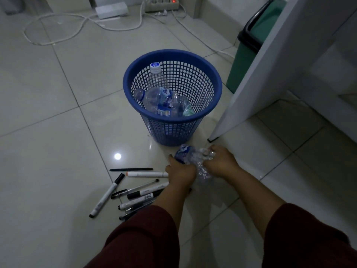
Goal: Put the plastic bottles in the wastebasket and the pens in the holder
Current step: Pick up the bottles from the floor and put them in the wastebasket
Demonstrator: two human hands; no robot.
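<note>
**A:** What are the hands doing in the head view?

**B:** Both are clamped on one crumpled plastic bottle (195, 159) low over the floor (58, 122), at about 5 o'clock from the wastebasket (172, 97). The left hand (180, 172) grips the end with the blue label, the right hand (222, 161) grips the clear, squashed end. The hands sit close together, with only the bottle between them. Dark red sleeves (139, 235) cover both forearms.

**A:** And the wastebasket?

**B:** Blue, with mesh walls, standing upright on the tiled floor near the centre of the frame. Inside are several clear bottles (164, 101); one stands leaning at the 11 o'clock side with its white and blue cap (155, 67) up near the rim, the others lie crushed at the bottom.

**A:** Where are the pens?

**B:** A loose scatter of pens and markers (135, 190) lies on the floor at 7 o'clock from the wastebasket, just left of the left wrist. A white marker with an orange band (146, 174) reaches up to the left hand; whether it touches I cannot tell.

**A:** Anything else nearby?

**B:** A green bin with a black lid (249, 47) at 2 o'clock, partly behind a white panel (270, 64). White cables (81, 28) and a power strip (162, 3) lie at 12 o'clock.
</note>
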